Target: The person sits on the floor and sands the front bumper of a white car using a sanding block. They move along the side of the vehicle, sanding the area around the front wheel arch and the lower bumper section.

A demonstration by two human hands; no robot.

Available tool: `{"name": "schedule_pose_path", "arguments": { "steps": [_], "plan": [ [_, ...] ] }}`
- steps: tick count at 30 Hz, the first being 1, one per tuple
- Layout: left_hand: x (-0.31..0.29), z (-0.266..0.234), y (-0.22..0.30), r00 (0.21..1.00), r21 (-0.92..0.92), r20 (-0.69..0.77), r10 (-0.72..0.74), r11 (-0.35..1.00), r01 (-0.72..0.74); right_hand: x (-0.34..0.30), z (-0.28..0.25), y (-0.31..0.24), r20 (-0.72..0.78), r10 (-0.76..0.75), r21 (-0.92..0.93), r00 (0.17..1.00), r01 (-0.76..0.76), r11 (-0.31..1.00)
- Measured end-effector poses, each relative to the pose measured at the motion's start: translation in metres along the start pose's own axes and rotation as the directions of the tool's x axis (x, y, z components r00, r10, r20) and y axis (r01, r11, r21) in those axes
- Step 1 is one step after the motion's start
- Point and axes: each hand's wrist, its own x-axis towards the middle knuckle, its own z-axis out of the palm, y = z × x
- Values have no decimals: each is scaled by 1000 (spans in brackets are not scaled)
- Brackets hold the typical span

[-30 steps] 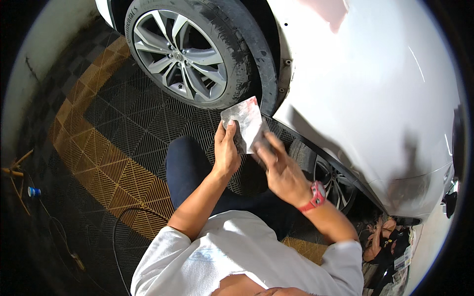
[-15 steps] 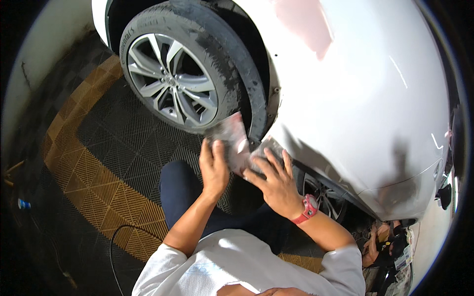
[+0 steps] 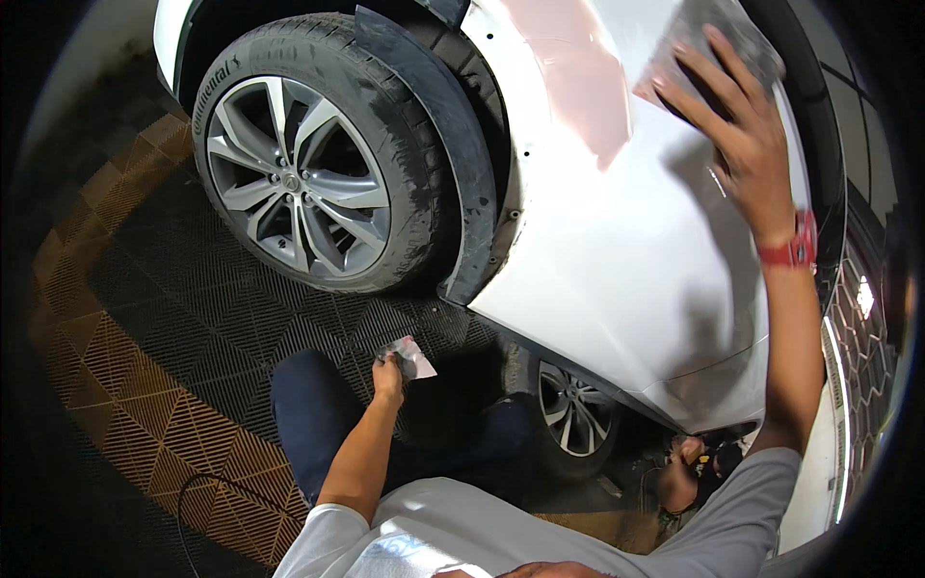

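In the head view, your right hand (image 3: 752, 144) reaches far forward, fingers spread across a grey, smudged pad (image 3: 752, 37) over the white car panel (image 3: 597, 250). Low near your knee (image 3: 313, 405), your left hand (image 3: 388, 380) pinches a pinkish-white, dark-stained sheet (image 3: 416, 361). Legible lettering curves along the tyre (image 3: 414, 183). The pad's corner shows red.

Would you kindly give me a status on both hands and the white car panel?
Left hand gripping pale smudged sheet. Right hand, fingers spread, over dark grey sheet at white car panel. Shadow across panel, no blockage visible.
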Motion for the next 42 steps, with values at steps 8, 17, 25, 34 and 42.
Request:
{"name": "schedule_pose_path", "arguments": {
  "steps": [8,17,25,34,42],
  "plan": [
    [25,-6,-12,992,-32,57,110,994,-109,89,47,30,110,-369,20,923,369,929],
    [9,-2,2,990,24,43,131,991,-132,109,65,31,247,-404,53,881,404,913],
    [21,-10,3,988,54,54,142,988,-145,122,45,25,211,-423,41,881,424,905],
    [18,-7,-1,986,84,16,164,983,-165,116,69,29,242,-449,65,860,447,892],
    [16,-10,9,988,-22,16,155,988,-154,149,15,19,245,-480,120,842,465,877]
  ]
}}
